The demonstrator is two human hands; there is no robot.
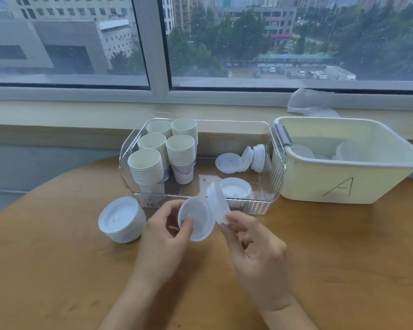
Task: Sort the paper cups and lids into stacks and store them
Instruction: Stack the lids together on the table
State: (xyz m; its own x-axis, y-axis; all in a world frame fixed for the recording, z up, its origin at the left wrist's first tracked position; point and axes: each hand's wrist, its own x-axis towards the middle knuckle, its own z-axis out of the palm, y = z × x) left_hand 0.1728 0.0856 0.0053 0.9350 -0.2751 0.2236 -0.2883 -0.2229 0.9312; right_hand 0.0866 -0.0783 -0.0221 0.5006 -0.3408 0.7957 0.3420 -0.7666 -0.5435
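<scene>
My left hand [163, 236] pinches a white plastic lid [196, 219] by its edge, just in front of the clear storage box [275, 184]. My right hand [253, 246] pinches a second white lid [218, 202], held on edge beside the first. A stack of white lids [122, 219] stands on the table left of my hands. Inside the clear box, several stacks of paper cups [162, 151] fill the left half. Loose lids [229, 162], a leaning row of lids [256, 157] and a low lid pile [236, 188] lie in its right half.
A cream tub marked "A" [339, 186] sits right of the clear box and holds more lids [343, 151]. The round wooden table [57, 270] ends in a curved edge at the left. A crumpled plastic bag [310, 103] lies on the windowsill behind.
</scene>
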